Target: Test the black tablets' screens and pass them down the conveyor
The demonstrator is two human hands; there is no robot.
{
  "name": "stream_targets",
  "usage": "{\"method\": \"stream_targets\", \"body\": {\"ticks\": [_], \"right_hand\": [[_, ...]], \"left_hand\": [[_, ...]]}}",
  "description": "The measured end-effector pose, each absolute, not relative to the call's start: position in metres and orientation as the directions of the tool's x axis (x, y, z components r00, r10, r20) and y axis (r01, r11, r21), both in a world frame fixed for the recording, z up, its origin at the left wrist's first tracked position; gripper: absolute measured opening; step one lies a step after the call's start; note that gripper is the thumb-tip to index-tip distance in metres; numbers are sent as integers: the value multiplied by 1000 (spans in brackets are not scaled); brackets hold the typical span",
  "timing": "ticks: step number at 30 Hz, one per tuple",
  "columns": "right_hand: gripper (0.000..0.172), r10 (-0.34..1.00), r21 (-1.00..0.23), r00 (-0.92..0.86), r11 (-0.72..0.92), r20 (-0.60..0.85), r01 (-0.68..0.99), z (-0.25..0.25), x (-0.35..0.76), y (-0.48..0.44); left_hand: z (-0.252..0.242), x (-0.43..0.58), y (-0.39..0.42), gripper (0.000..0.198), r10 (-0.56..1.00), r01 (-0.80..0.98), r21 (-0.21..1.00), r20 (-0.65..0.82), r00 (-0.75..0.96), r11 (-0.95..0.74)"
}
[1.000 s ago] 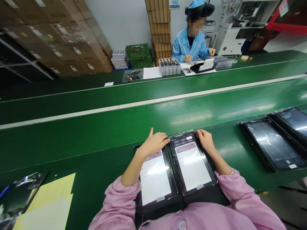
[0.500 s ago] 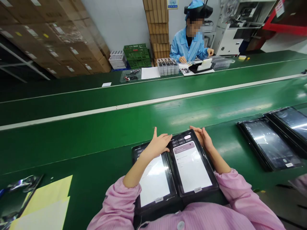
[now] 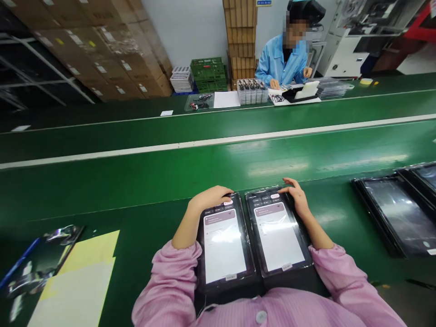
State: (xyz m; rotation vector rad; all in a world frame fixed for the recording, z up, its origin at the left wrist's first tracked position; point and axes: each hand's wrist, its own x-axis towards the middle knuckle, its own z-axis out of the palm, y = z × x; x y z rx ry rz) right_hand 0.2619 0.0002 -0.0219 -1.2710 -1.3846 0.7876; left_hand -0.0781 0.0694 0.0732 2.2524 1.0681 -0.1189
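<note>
Lengthwise, left tablet (image 3: 225, 247) and right tablet (image 3: 281, 238) point toward the belt (image 3: 153, 177).

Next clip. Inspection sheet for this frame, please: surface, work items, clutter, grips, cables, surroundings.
Surface: green bench, glossy; white stripe on the belt beyond.
Work items: left tablet and right tablet, side by side, screens lit.
Clutter: paper sheets and shiny bag at left; dark tablets at right.
Grips: left hand curled on the left tablet's top edge, hold unclear; right hand open-fingered at the right tablet's top corner.
Cables: nothing seen.
Surroundings: co-worker in blue coat, cardboard boxes, green crates.
</note>
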Motion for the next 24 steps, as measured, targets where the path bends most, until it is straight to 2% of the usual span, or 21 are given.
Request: {"method": "stream_targets", "body": {"ticks": [2, 4, 5, 8, 10, 12, 15, 18, 20, 22, 24], "right_hand": [[54, 973, -974, 116, 181, 198, 139, -24, 269, 3], [57, 992, -989, 12, 128, 129, 68, -24, 276, 5], [70, 991, -991, -79, 112, 106, 67, -23, 278, 4], [125, 932, -975, -351, 155, 92, 157, -17, 282, 0], [139, 905, -953, -415, 202, 94, 224, -14, 281, -4], [133, 923, -953, -373, 189, 91, 237, -14, 277, -4], [109, 984, -990, -166, 90, 72, 109, -20, 272, 1], [76, 995, -1000, 101, 21, 21, 2, -28, 271, 5], [63, 985, -1000, 175, 3, 2, -4, -33, 273, 2], [64, 989, -1000, 147, 7, 11, 27, -36, 274, -8], [76, 996, -995, 76, 33, 40, 89, -36, 273, -23]], "left_hand": [[73, -81, 70, 36, 660, 709, 534, -328, 676, -461], [71, -84, 69, 35, 650, 717, 514, -347, 676, -471], [70, -84, 67, 36, 640, 723, 489, -362, 677, -488], [66, -79, 62, 57, 631, 749, 366, -404, 662, -552], [65, -73, 60, 58, 661, 773, 283, -404, 633, -568], [66, -68, 59, 45, 695, 788, 275, -372, 616, -551], [71, -67, 60, 15, 736, 794, 330, -309, 603, -511], [74, -71, 56, 28, 792, 827, 304, -265, 550, -473], [74, -76, 49, 33, 811, 834, 307, -239, 534, -459], [75, -82, 41, 38, 792, 804, 350, -221, 569, -480], [75, -87, 33, 54, 751, 763, 396, -227, 621, -511]]}}
